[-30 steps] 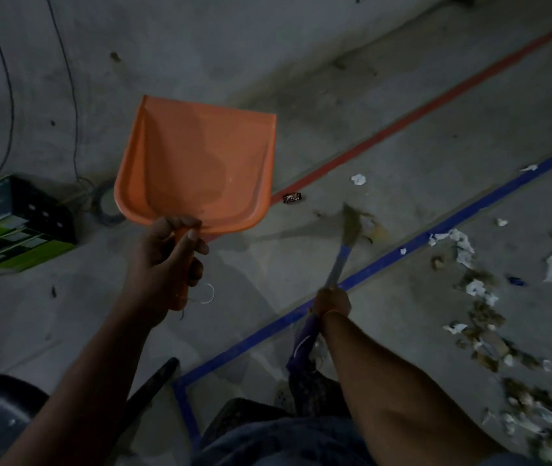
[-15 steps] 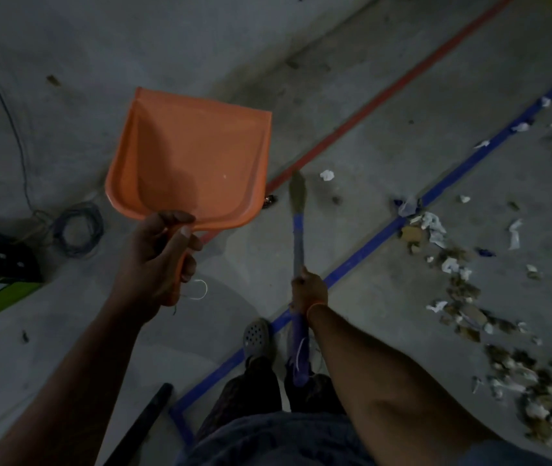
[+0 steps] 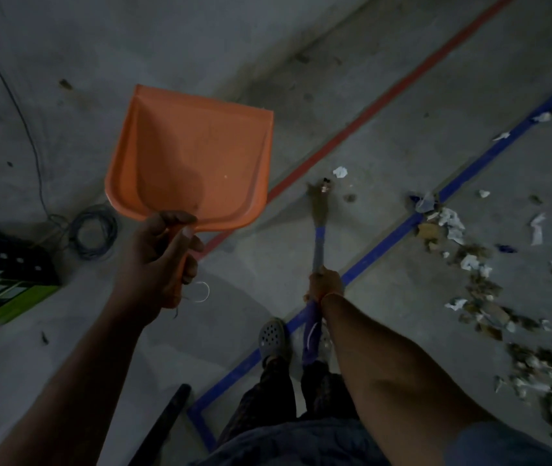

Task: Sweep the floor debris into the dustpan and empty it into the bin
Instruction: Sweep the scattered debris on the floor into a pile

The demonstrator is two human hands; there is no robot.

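Presently: left hand (image 3: 157, 253) grips empty orange dustpan (image 3: 190, 163) aloft, right hand (image 3: 325, 284) grips broom (image 3: 318, 227), debris (image 3: 476, 264) right of it unswept; next, lower dustpan beside debris.

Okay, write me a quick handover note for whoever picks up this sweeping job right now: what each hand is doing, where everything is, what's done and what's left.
Left hand: grips the handle of the orange dustpan, held up off the floor; the pan looks empty.
Right hand: grips the blue-handled broom, bristles down on the floor between the red line and the blue line.
Debris: paper scraps and dry bits lie scattered on the floor to the right, mostly beyond the blue line; a few pieces sit near the bristles.
Done: nothing collected that shows.
Left: gather the debris, sweep it into the dustpan, empty it. No bin is in view.
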